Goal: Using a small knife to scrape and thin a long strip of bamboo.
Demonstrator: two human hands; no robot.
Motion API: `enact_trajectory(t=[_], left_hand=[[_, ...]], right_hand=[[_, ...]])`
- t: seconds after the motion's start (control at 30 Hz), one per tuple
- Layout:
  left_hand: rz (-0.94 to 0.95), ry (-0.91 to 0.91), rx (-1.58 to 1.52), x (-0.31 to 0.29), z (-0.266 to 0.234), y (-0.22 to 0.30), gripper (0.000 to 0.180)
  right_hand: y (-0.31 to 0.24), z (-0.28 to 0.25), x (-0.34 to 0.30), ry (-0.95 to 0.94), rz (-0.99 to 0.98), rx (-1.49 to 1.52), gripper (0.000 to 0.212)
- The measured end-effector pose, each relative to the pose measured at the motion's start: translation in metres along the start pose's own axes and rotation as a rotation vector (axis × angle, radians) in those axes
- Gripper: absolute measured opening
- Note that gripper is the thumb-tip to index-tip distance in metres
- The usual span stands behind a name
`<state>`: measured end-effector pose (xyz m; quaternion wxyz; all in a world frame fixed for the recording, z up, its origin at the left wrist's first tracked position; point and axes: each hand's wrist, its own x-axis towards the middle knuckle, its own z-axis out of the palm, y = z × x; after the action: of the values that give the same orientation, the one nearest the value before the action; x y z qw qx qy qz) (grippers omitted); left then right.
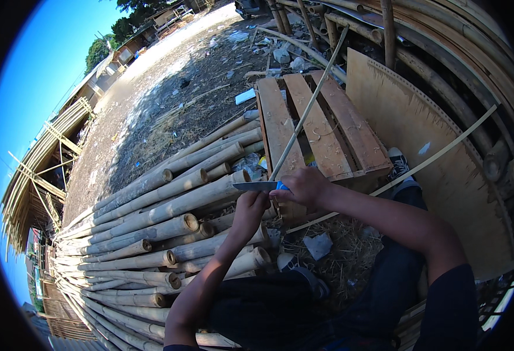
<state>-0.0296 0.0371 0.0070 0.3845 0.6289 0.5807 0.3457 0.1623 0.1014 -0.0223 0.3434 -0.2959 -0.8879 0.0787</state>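
Observation:
My right hand (305,187) is wrapped round the blue handle of a knife (256,186), whose blade points left. Just below the blade my left hand (251,209) is closed, its fingertips at the near end of a long thin bamboo strip (308,111). That end meets the knife between my hands, where my fingers partly hide it. From there the strip slants up and away across a low wooden slatted crate (293,111) with shavings on top. A second pale strip (438,151) runs from below my right forearm out to the right.
Stacked bamboo poles (169,228) fill the left, their cut ends toward me. On the right a curved plywood sheet (409,111) leans by a rack of bamboo (444,52). A grey stone fragment (318,245) lies by my feet. Litter covers the ground beyond the crate.

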Motion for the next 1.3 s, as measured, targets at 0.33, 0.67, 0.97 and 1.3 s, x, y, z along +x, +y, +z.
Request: enact_trajectory(t=[0.33,0.67,0.97,1.3], left_hand=[[-0.028,-0.012,0.012,-0.003,0.0,0.011,0.03],[0.091,0.259,0.261,0.003,0.001,0.004,0.025],[0.01,0.219,0.332,0.002,0.008,-0.012,0.025],[0.054,0.249,0.137,0.004,0.0,0.005,0.023]], right_hand=[[-0.004,-0.035,0.01,-0.115,0.399,0.2,0.063],[-0.034,0.013,0.015,-0.135,0.344,0.332,0.062],[0.006,-0.013,0.021,-0.202,0.623,0.257,0.064],[-0.039,0.012,0.019,-0.083,0.317,0.471,0.061]])
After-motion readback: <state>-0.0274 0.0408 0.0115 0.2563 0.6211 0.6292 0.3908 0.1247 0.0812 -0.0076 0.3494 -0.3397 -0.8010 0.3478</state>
